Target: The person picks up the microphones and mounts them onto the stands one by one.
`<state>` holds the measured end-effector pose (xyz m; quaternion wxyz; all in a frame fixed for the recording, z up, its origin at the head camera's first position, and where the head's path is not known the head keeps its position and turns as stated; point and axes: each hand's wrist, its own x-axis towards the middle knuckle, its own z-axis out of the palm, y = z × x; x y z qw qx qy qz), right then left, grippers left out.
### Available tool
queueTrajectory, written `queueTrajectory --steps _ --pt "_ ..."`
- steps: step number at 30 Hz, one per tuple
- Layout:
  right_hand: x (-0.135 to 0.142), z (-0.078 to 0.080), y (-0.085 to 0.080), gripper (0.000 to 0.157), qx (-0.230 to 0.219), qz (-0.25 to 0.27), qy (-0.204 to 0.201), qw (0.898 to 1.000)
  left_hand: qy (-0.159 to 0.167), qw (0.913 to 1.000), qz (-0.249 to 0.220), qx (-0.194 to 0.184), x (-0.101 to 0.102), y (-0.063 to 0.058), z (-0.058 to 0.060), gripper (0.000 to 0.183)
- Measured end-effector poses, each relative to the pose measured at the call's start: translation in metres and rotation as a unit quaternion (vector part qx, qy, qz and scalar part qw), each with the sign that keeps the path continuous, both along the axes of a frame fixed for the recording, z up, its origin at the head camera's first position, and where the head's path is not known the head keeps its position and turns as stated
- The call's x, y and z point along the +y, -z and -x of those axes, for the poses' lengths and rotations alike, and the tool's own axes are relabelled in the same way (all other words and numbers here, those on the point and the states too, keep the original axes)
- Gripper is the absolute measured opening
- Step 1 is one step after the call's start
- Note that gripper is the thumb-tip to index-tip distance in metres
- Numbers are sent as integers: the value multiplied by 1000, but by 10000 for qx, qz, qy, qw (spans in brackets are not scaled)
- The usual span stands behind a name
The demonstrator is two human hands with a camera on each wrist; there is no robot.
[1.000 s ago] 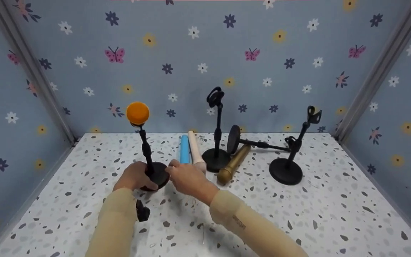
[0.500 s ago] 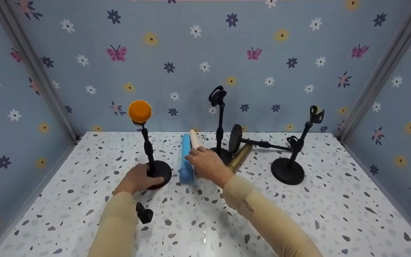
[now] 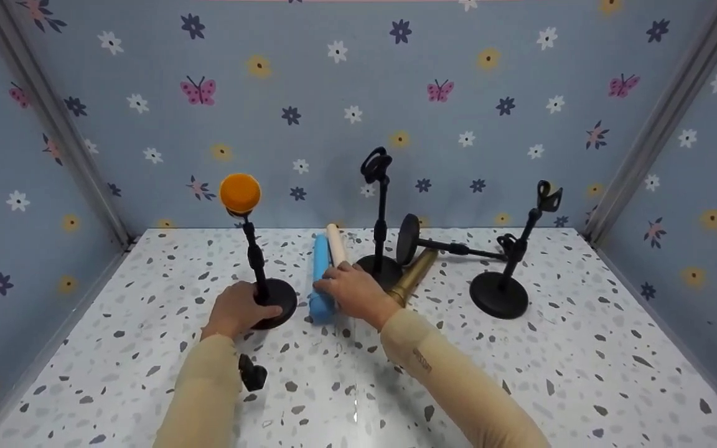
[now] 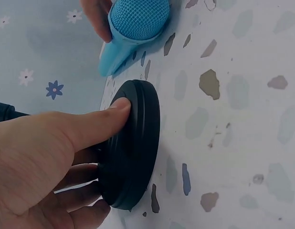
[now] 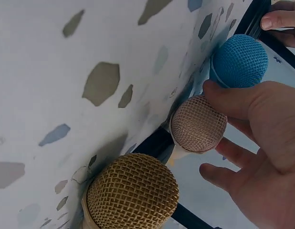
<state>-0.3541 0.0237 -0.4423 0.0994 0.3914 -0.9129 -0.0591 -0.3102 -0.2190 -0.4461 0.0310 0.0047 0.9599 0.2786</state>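
Note:
My left hand (image 3: pixel 234 311) grips the round black base (image 4: pixel 133 148) of a microphone stand (image 3: pixel 256 258), thumb on top and fingers round its edge. An orange-headed microphone (image 3: pixel 240 193) sits in that stand's clip. My right hand (image 3: pixel 358 292) is over a pale pink microphone (image 3: pixel 335 244); in the right wrist view thumb and fingers lie round its mesh head (image 5: pixel 199 124). A blue microphone (image 3: pixel 321 306) lies alongside on the left, close to the right fingertips. The gold microphone (image 3: pixel 417 277) lies to the right, partly hidden by the hand.
An upright black stand (image 3: pixel 381 230) with no microphone is behind the right hand. Another stand (image 3: pixel 458 249) lies on its side, and a third (image 3: pixel 499 295) is upright at the right. Patterned walls (image 3: pixel 358 81) enclose the speckled table (image 3: pixel 582 373).
My right hand has left the left stand's base and moved right onto the pale pink microphone, uncovering the blue microphone's head. My left hand keeps its grip on the base.

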Motion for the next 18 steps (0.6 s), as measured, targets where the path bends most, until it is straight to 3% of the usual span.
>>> queueTrajectory --steps 5,11,15,18 --pt "2 -4 -6 36 147 -20 -473 9988 -33 10000 -37 84 3 1 -4 57" --pt "7 -16 -8 42 -238 -371 -737 9963 7 10000 -82 43 5 4 -9 56" --pt "4 -25 -10 46 -450 -529 -854 9939 6 9999 -57 99 3 1 -6 56" --pt "0 -32 -10 53 -450 -685 -1167 9898 -24 10000 -28 56 1 -3 -3 57"
